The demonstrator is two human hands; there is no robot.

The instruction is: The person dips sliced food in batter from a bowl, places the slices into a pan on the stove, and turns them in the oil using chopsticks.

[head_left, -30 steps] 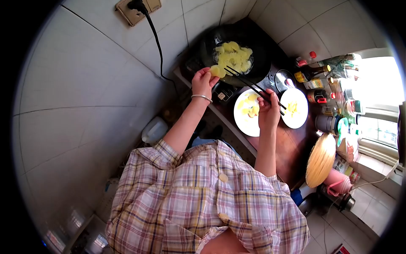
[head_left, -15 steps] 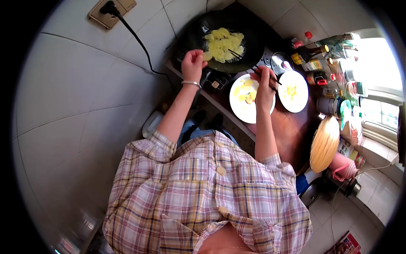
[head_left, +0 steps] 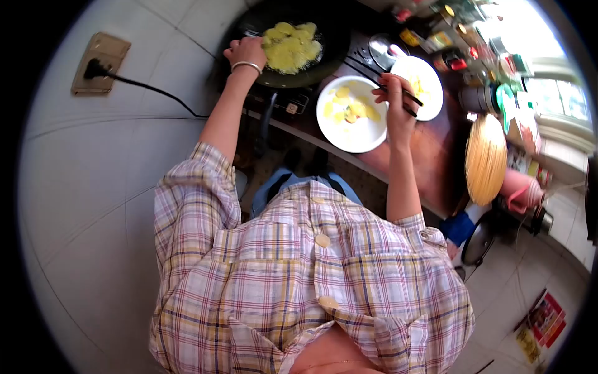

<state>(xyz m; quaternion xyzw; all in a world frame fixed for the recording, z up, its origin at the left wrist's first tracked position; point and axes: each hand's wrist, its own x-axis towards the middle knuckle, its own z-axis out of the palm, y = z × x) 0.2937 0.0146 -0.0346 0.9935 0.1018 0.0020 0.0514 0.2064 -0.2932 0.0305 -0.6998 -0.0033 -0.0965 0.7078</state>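
Observation:
My left hand (head_left: pixel 247 53), with a bracelet at the wrist, is over the left rim of a black wok (head_left: pixel 333 62). Its fingers are bent and closed, and whatever they may hold is hidden. Beside it, pale yellow slices (head_left: pixel 289 48) lie in bubbling liquid in the wok. My right hand (head_left: pixel 398 103) is closed around black chopsticks (head_left: pixel 364 68), whose tips are right of the wok. Between the hands stands a white bowl (head_left: pixel 352 138) with yellow slices (head_left: pixel 339 111) inside. Just beyond my right hand is a white plate (head_left: pixel 430 68) with yellow pieces (head_left: pixel 417 86).
Bottles and jars (head_left: pixel 445 59) line the window side. A straw-coloured oval object (head_left: pixel 486 159) and a pink thermos (head_left: pixel 522 188) stand at the right. A black cord (head_left: pixel 152 93) runs from a wall socket (head_left: pixel 103 62). The wok's handle (head_left: pixel 266 118) points toward me.
The view has shifted. My left hand has moved to the wok's rim, and the yellow slice in its fingers no longer shows. The chopsticks have moved away from the slices in the wok.

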